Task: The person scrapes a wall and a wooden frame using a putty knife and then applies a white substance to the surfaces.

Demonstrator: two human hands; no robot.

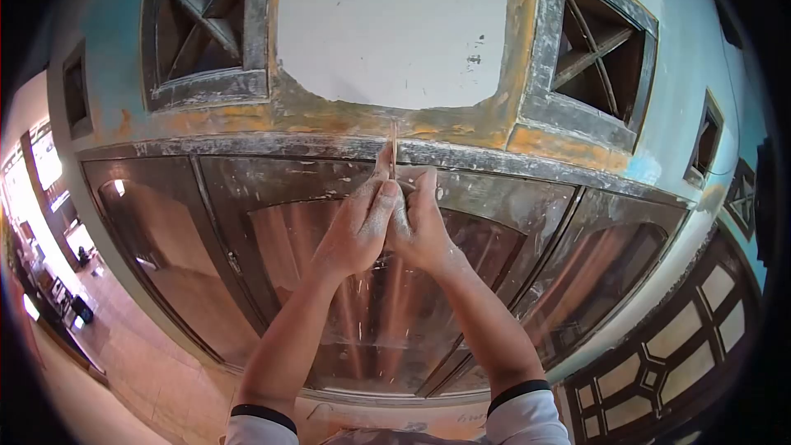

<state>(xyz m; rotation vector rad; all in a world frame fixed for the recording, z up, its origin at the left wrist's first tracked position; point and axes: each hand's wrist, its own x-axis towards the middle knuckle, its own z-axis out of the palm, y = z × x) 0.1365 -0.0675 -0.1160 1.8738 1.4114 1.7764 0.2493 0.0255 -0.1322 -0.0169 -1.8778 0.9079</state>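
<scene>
My left hand and my right hand are raised together in front of a wall, both dusted with white powder. Together they grip a thin flat tool, a scraper or putty knife blade, which points up with its tip against the orange, scraped band of wall just above a grey window frame. A patch of fresh white filler covers the wall above the blade. The handle is hidden inside my fingers.
Glass window panes in a dusty frame lie behind my forearms. Square vent openings with crossed bars sit left and right of the white patch. A tiled floor lies far below left; a lattice door is at lower right.
</scene>
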